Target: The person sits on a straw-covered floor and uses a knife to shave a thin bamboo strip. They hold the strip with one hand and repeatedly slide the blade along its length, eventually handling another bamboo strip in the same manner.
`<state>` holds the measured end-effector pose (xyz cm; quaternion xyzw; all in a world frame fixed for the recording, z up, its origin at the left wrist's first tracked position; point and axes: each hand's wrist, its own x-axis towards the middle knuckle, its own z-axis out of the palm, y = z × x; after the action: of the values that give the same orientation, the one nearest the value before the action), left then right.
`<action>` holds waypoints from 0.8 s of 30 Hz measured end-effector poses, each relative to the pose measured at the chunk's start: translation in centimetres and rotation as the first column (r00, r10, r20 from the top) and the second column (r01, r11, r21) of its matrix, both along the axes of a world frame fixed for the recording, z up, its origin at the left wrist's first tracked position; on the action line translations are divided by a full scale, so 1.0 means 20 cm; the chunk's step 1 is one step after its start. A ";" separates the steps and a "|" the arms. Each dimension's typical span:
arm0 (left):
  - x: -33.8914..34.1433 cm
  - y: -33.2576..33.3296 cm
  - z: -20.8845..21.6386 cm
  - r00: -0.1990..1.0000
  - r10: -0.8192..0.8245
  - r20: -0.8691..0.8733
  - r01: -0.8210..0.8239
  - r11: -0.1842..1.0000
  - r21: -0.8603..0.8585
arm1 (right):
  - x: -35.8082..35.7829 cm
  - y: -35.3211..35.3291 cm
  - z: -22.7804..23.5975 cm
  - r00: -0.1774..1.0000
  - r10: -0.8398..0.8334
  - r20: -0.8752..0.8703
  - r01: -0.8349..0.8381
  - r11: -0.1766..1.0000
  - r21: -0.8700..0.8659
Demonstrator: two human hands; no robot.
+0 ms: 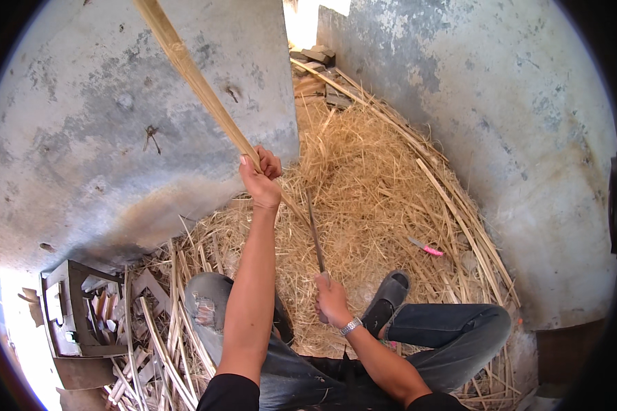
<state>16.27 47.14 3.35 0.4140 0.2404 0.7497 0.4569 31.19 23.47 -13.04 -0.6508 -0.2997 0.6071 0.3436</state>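
A long split bamboo strip (195, 79) slants from the upper left down toward the middle. My left hand (262, 177) is wrapped round it near its lower part. The strip's lower end passes below that hand toward a long, narrow dark blade (313, 229). My right hand (331, 299), with a metal watch at its wrist, is closed round the handle of this knife. Blade and strip lie close together; whether they touch I cannot tell. Pale shavings (363, 178) cover the floor beneath both hands.
A small knife with a pink handle (432, 251) lies on the shavings at right. Long bamboo strips (459, 216) run along the right wall (521, 137). More strips (168, 335) and a broken dark frame (65, 312) lie at left. Bricks (315, 58) are piled at the far gap.
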 end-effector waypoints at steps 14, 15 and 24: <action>-0.01 -0.06 0.04 0.985 -0.163 -0.060 0.162 0.986 -0.036 | 0.08 -0.01 -0.28 0.981 -0.077 -0.178 0.022 0.956 -0.292; -0.02 -0.06 0.04 0.956 -0.282 -0.073 0.282 0.959 -0.011 | 0.07 0.00 -0.28 0.980 -0.078 -0.184 0.021 0.957 -0.289; 0.01 -0.03 0.10 0.858 -0.491 -0.153 0.482 0.871 -0.094 | -0.11 0.11 0.39 0.996 0.073 -0.059 -0.047 0.934 0.355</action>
<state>16.43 46.54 5.40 0.5121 0.1861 0.5651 0.6194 28.94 25.67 -5.31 -0.5470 -0.4112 0.5763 0.4467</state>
